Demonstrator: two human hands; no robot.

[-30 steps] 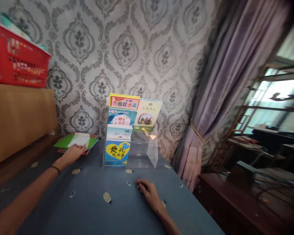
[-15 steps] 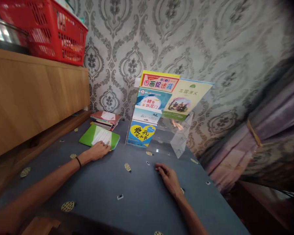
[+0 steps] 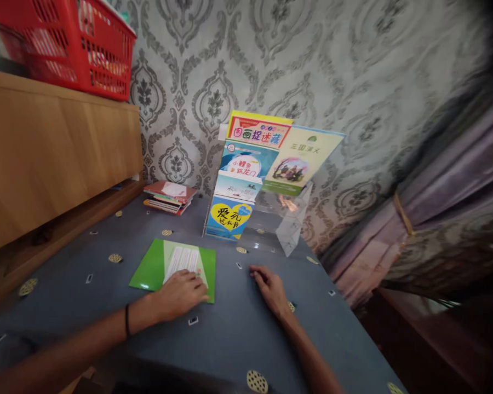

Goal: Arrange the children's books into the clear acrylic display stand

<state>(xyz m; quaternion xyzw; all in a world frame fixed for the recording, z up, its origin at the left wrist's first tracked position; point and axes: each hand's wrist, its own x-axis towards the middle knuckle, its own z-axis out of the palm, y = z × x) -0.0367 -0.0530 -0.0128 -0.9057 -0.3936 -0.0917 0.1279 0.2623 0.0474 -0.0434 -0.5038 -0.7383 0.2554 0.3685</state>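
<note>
A green book (image 3: 148,268) with a pale printed panel lies flat on the grey-blue tablecloth. My left hand (image 3: 181,295), a dark band at its wrist, grips the book's near right edge, fingers over the cover; the thumb is hidden. Resting on the cloth to the right, my right hand (image 3: 269,287) is empty, with its fingers loosely bent and a little apart. Beyond it stands a clear acrylic book rack (image 3: 290,230). Its left column carries several overlapping books, the lowest a blue book with a yellow heart (image 3: 230,219). A cream book (image 3: 304,161) sits upper right, above bare clear tiers.
A short stack of books (image 3: 169,198) lies at the back left, near the patterned wall. Along the left runs a wooden cabinet (image 3: 61,164) bearing a red plastic basket (image 3: 102,60). A tied curtain (image 3: 378,235) hangs beyond the table's right edge.
My left hand has drawn the green book away from the stack, toward me and slightly right. My right hand stays on the cloth. The view has shifted a little.
</note>
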